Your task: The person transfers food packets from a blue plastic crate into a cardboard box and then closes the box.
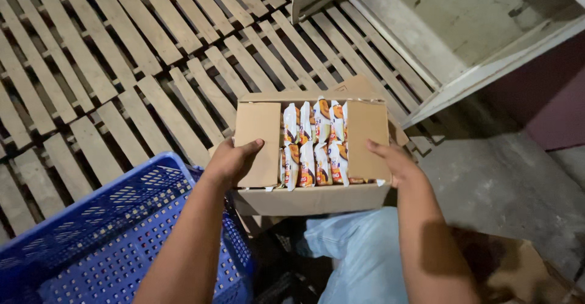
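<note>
A brown cardboard box (311, 199) is held in front of me above wooden pallets. My left hand (231, 160) grips its left side, thumb lying on the left top flap. My right hand (393, 162) holds the right side, fingers on the right flap. Both flaps stand partly folded inward, leaving a gap in the middle. Through that gap I see several white and orange snack packets (314, 145) packed upright in two rows.
A blue perforated plastic crate (103, 237) sits at the lower left beside my left arm. Wooden slatted pallets (122, 66) cover the floor beyond. A pale metal shelf or cabinet (463, 29) stands at the upper right. Another brown carton (518, 267) lies at the lower right on concrete.
</note>
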